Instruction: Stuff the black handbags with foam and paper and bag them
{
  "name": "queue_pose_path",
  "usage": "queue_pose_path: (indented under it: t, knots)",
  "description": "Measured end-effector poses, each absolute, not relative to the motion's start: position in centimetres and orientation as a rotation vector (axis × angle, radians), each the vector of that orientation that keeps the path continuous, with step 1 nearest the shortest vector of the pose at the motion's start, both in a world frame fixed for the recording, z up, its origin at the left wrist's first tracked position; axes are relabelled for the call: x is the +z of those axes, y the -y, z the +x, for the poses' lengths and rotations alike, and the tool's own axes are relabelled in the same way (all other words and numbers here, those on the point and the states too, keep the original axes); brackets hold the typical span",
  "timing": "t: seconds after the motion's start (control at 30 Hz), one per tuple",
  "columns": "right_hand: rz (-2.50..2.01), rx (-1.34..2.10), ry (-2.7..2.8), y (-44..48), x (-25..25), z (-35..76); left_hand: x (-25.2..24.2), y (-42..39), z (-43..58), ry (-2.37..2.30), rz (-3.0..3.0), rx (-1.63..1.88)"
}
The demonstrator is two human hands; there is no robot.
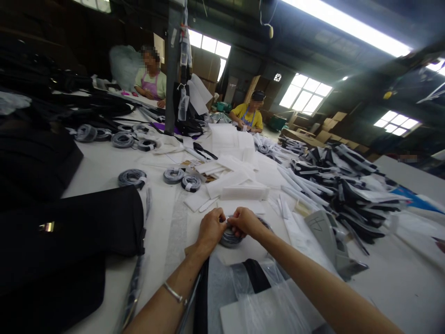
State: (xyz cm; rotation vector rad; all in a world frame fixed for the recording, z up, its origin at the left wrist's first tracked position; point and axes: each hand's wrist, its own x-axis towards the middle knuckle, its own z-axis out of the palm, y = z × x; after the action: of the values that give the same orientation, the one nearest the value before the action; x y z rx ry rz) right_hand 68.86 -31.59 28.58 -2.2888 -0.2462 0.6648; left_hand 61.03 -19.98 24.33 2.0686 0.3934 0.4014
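Observation:
Near the table's front, my left hand (210, 228) is closed, its fingertips pinched at the upper left edge of a coiled grey strap (230, 240). My right hand (246, 222) meets it from the other side, fingers curled over the top of the same coil. A small whitish bit shows between the fingertips, too small to name. Part of the coil is hidden by my right hand. Below my forearms lie a clear plastic bag (278, 301) and a black strip (256, 274).
Finished-looking coils with white bands (191, 183) lie ahead. White sheets (239, 178) are piled beyond my hands. A black bag (86, 222) stands left, a grey tape dispenser (325, 236) right, heaped black-and-white pieces (347, 185) farther right. Two people work across the table.

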Motion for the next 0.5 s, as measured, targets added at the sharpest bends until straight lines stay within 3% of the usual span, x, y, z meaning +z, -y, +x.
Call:
queue_pose_path:
  t: [0.1,0.27,0.5]
  knots:
    - [-2.44,0.495,0.428,32.8,28.7,68.6,24.5,19.9,61.0,-0.395,2.061,0.394]
    - [-2.814,0.066,1.302,33.2,29.7,67.8,24.5,19.8,61.0,-0.41,2.064,0.384]
    - [-2.914,0.075,1.705,30.5,31.3,68.1,24.4,19.5,61.5,-0.401,2.115,0.344]
